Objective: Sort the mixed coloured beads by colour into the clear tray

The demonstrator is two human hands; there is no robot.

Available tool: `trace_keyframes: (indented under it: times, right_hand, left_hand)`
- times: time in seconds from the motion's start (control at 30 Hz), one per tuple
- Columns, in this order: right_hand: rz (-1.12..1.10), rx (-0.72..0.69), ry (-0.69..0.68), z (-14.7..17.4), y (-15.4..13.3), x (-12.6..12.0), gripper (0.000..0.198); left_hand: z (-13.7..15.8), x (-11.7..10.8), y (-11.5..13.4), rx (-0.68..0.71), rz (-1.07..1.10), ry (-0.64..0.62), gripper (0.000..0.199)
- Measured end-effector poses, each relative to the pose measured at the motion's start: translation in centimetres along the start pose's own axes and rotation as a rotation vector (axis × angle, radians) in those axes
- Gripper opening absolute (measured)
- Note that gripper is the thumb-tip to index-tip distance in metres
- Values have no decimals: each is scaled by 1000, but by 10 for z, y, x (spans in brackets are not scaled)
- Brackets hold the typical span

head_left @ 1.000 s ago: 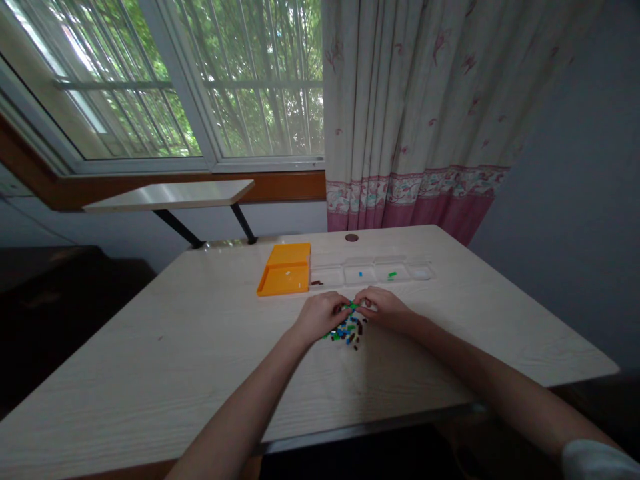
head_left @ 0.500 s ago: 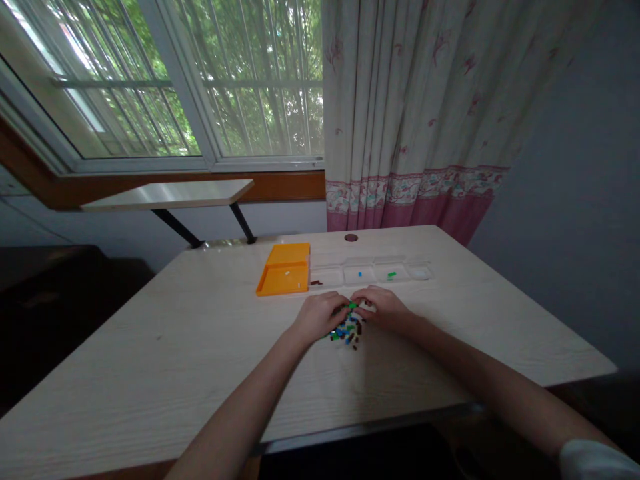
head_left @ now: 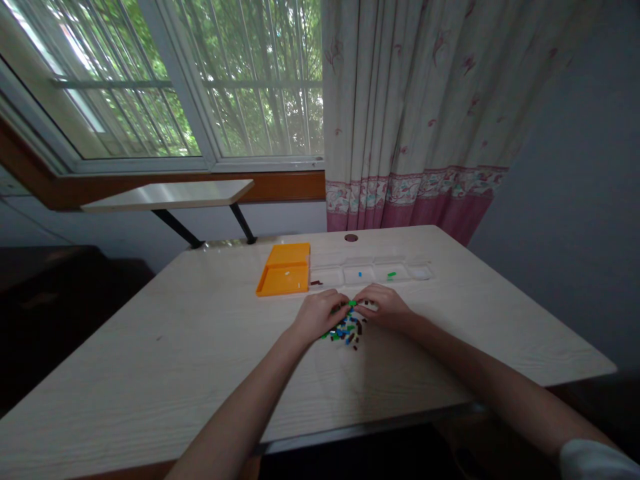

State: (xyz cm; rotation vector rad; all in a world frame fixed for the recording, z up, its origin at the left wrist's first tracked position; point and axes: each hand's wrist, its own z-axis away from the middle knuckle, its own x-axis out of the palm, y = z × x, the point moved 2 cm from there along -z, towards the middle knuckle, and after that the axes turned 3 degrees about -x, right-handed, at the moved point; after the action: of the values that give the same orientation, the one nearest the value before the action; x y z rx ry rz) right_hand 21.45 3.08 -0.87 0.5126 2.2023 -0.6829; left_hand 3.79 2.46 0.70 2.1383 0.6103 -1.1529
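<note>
The pieces (head_left: pixel 345 331), small, hard-edged and plastic-looking in green, blue, brown and cream, lie in a loose heap on the table (head_left: pixel 200 360), just below and between the two hands. The table top is pale and smooth-looking, with fine wood grain and rounded far corners. The left hand (head_left: pixel 320 313) arches over the heap's left edge, thumb and fingers drawn narrow towards a green piece (head_left: pixel 353 303); the right hand (head_left: pixel 383 305) meets it from the other side, fingers bent and its tips close together. The tips hide much, so I cannot tell which hand grips the green piece.

Beyond the hands, the box (head_left: pixel 280 280) is glossy orange, shallow and rectangular, with pale bits inside. Beside it runs a clear tray (head_left: pixel 327 275) of angular compartments, with brown, blue and green bits in it.

Compared with half a second ago, both hands sit very slightly higher, their tips at the same spot. Box, tray and heap look unchanged.
</note>
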Motion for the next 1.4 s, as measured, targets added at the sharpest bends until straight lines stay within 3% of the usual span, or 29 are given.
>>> trace_keyframes:
  times: [0.17,0.3,0.4,0.53,0.77,1.03,1.4]
  right_hand:
    - [23,-17,20,-1,0,-5,18]
    - [96,0,175,0,7,-24,18]
    - [169,37,290,2,15,-42,18]
    - [224,46,363,4,21,-53,17]
    - [238,47,320,3,18,-47,18]
    - [251,96,275,3,23,-51,22]
    - [528,603,34,17,67,-59,20]
  left_hand:
    - [-1,-7,-9,-25,26,-21,19]
    - [1,-19,-37,-182,-9,16,20]
    - [4,-23,-51,-226,-61,-61,22]
    - [5,-19,-49,-186,-33,-196,23]
    - [1,-12,-34,-64,-23,-254,26]
    - [2,-11,-35,-89,-65,-262,21]
    - [2,-10,-38,-93,-134,-299,19]
